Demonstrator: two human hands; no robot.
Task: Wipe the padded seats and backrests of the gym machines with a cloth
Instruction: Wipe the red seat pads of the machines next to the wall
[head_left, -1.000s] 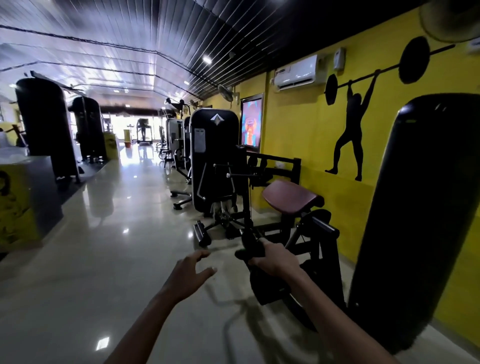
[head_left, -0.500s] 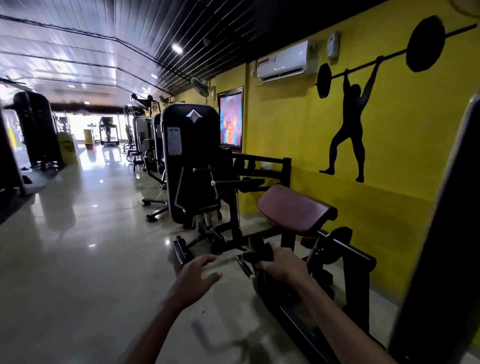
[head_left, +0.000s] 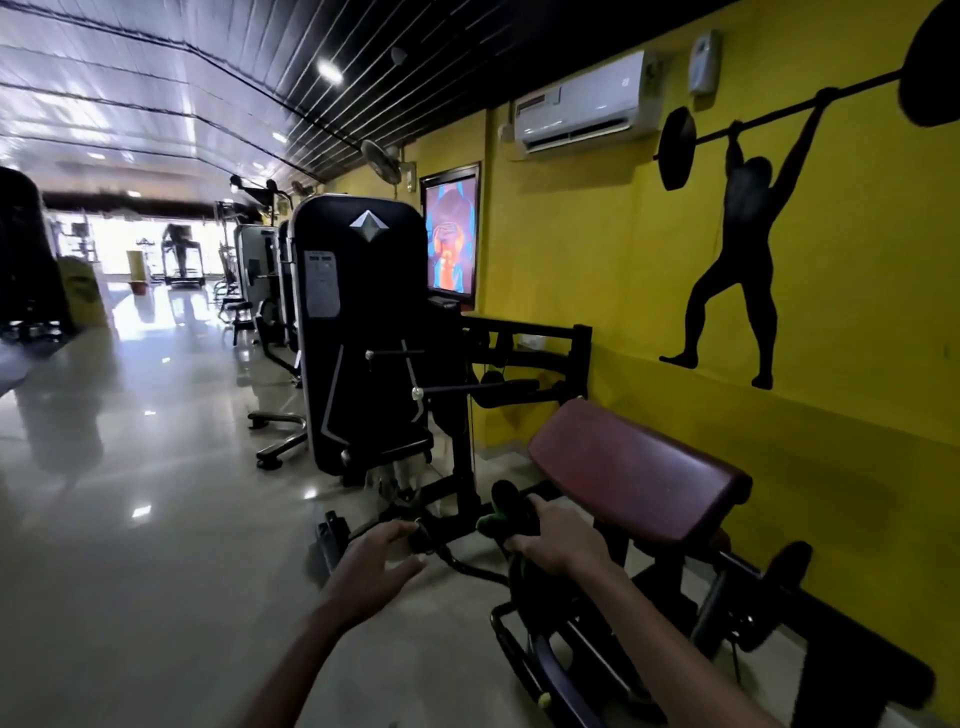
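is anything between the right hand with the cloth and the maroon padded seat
Nothing visible blocks it. The right hand grips a dark cloth with a green patch just in front of the maroon padded seat, with only open air between them.

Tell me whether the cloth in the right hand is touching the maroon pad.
Apart. The head view shows floor and frame between the dark cloth, gripped by the right hand, and the maroon pad.

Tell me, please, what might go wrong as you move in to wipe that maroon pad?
The right hand grips a bunched dark cloth with a green edge, still short of the maroon padded seat. Black machine bars crowd the approach and could snag the cloth or knock an arm. The glossy floor may be slippery.
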